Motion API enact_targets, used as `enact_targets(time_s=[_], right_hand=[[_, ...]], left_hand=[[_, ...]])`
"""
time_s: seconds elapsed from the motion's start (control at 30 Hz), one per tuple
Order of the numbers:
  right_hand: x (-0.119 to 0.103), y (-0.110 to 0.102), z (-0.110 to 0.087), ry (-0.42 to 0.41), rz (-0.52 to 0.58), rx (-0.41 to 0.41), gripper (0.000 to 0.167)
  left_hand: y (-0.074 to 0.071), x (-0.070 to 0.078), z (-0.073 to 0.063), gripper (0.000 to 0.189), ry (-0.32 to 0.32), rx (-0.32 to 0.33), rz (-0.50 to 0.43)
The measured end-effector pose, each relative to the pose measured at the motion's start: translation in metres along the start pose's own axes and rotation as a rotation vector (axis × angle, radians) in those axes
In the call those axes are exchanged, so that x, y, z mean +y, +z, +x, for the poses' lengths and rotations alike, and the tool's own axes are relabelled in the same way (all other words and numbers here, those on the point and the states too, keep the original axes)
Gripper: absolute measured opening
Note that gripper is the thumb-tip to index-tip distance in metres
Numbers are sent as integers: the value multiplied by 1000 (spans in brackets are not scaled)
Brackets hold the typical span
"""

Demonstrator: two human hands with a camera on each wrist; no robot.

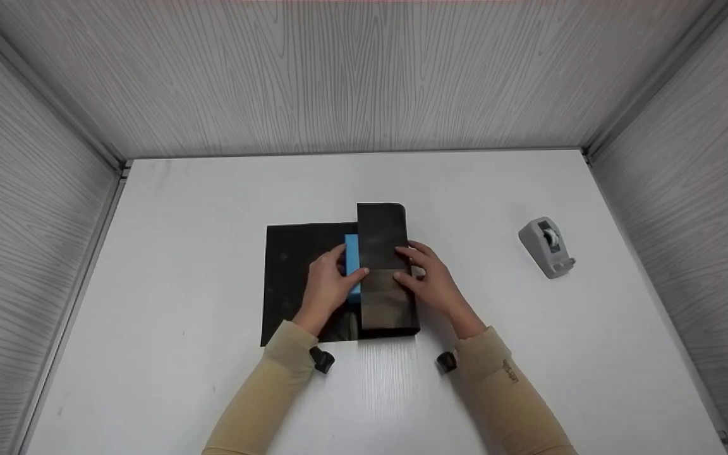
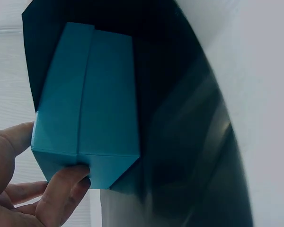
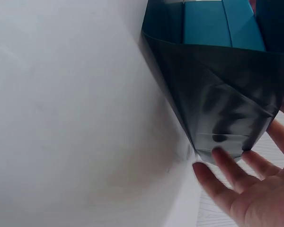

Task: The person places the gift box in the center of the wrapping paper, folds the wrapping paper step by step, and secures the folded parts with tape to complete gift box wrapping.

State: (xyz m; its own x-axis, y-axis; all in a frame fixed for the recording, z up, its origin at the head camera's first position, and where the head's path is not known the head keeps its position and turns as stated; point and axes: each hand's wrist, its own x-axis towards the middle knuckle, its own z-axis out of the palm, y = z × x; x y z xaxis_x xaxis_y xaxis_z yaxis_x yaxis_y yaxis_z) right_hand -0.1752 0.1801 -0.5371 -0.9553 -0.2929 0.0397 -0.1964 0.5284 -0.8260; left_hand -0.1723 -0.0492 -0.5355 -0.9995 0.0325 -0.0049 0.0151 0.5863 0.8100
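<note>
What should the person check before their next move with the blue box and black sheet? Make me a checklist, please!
1. Blue box on the black sheet: ok, part of the sheet shows beyond it.
2. Left hand steadying the box: ok, fingers and thumb grip it.
3. Right hand on the folded flap: ok, touching it.
4. Sheet's left part folded over: not ok, lying flat.
5. Tape ready at the tape dispenser's cutter: cannot tell, too small.

There is one box (image 2: 102,94), one sheet (image 1: 382,246), one tape dispenser (image 1: 545,248).
</note>
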Motion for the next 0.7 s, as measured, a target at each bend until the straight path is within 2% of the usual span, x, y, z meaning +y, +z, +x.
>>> enact_targets(time_s=[0.13,0.33,0.47,0.7], right_hand=[[-1,-3,5,53,65,37,47],[-2,-8,11,134,91,-20,51],[-2,-10,14,140,96,-48,53],[-1,-11,21,120,75,-52,55]], left_hand=[[1,1,-1,69,3,9,-8],[0,1,-1,69,17,9,-13],[0,2,1,68,10,-1,-16],[0,4,7,66,4,-17,5]])
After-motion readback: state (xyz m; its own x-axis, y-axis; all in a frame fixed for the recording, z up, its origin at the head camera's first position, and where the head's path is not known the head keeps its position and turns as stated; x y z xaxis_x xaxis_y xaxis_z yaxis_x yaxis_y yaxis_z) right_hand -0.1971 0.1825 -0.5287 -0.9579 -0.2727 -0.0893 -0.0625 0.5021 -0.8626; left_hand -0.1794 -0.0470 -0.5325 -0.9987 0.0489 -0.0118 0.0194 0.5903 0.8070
